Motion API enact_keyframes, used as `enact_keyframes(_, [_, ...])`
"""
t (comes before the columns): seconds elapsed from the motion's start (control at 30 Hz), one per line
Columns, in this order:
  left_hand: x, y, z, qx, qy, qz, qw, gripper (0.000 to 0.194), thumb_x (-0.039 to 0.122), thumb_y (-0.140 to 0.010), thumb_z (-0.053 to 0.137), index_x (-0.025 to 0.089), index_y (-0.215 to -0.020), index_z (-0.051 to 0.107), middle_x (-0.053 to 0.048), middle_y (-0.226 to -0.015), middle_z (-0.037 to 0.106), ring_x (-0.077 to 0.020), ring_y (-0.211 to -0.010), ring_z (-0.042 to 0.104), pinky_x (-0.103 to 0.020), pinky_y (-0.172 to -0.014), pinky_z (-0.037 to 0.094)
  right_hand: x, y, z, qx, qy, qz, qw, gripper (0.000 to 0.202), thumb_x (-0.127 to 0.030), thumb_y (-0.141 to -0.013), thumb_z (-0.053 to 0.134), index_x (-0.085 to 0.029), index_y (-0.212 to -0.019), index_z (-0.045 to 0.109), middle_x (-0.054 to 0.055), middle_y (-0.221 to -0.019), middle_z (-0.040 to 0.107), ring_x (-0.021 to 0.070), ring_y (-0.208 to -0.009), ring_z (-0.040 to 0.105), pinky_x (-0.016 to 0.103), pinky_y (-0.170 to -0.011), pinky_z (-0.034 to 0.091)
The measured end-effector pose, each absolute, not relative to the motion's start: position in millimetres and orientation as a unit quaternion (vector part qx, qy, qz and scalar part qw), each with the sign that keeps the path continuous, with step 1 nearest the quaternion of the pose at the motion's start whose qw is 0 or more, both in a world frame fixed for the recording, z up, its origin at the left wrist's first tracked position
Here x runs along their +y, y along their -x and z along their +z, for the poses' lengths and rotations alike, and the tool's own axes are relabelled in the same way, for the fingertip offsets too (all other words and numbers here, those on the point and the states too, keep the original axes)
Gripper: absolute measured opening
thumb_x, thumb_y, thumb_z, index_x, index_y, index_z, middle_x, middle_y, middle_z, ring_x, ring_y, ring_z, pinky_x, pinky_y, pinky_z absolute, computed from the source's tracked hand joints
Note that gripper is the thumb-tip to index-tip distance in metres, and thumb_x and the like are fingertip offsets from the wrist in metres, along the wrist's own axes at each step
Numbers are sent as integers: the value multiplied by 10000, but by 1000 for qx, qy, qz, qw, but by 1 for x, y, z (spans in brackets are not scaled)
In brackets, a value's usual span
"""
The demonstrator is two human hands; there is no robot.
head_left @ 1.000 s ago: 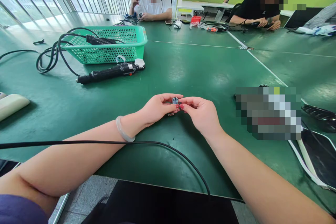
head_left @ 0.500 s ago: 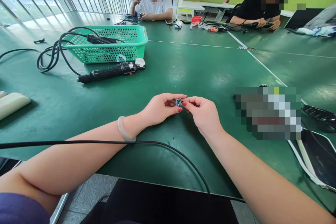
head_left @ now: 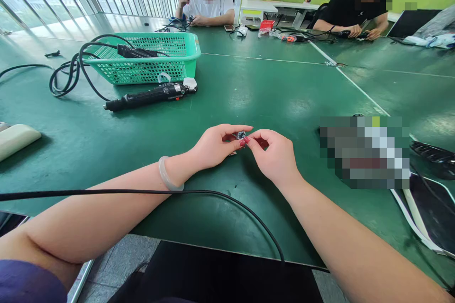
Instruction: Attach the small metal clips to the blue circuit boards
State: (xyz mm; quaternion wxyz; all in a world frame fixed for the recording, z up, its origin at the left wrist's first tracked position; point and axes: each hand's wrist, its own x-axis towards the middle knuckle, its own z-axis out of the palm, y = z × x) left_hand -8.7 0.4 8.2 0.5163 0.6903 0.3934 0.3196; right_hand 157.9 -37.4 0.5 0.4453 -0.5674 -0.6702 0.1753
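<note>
Between the thumb and fingers of my left hand (head_left: 216,146) is a small dark part (head_left: 241,135) with a greyish, uneven surface. My right hand (head_left: 273,154) is closed in a pinch, its thumb and index fingertips touching the lower right side of that same part beside my left thumb. Both hands are just above the green table (head_left: 213,213). Under my left thumb a tiny pale and reddish piece (head_left: 232,153) shows, partly hidden; whether it is held or lies on the table I cannot tell.
A black electric screwdriver (head_left: 149,96) lies before a green basket (head_left: 142,70) with a coiled cable. A black cable (head_left: 220,194) crosses in front of my left forearm. At the right are a blurred object (head_left: 362,151) and a phone-like dark panel (head_left: 432,208). Two people sit across.
The fingertips of my right hand have shifted slightly left and against my left thumb. The small part has turned a little, and a tiny pale piece now shows below my left thumb.
</note>
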Motion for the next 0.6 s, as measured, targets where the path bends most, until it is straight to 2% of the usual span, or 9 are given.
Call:
enact_keyframes(0.13, [1,9,8,380,-685,308,541,437,331,-861,643,177,-1270,653,-48,-858,725,-113,-732,635,-288,-749,550,-38,-158,1,-686,547,142,459,174,-231,-858,582,-205,-694,634,7,-709,664,137,-623,547,283,-615,427])
enact_keyframes(0.27, [0,8,9,376,-662,313,568,422,276,-858,650,161,-1264,656,-46,-844,725,-102,-717,638,-274,-738,541,-38,-159,3,-693,539,123,463,177,-210,-863,587,-208,-692,633,3,-706,660,133,-616,536,280,-604,422])
enact_keyframes(0.6, [-2,7,16,383,-571,325,649,455,104,-814,670,166,-1264,656,-28,-801,719,-69,-687,629,-240,-721,510,-37,-159,2,-642,539,206,505,95,-240,-825,645,-210,-771,717,9,-762,708,148,-669,599,301,-660,476])
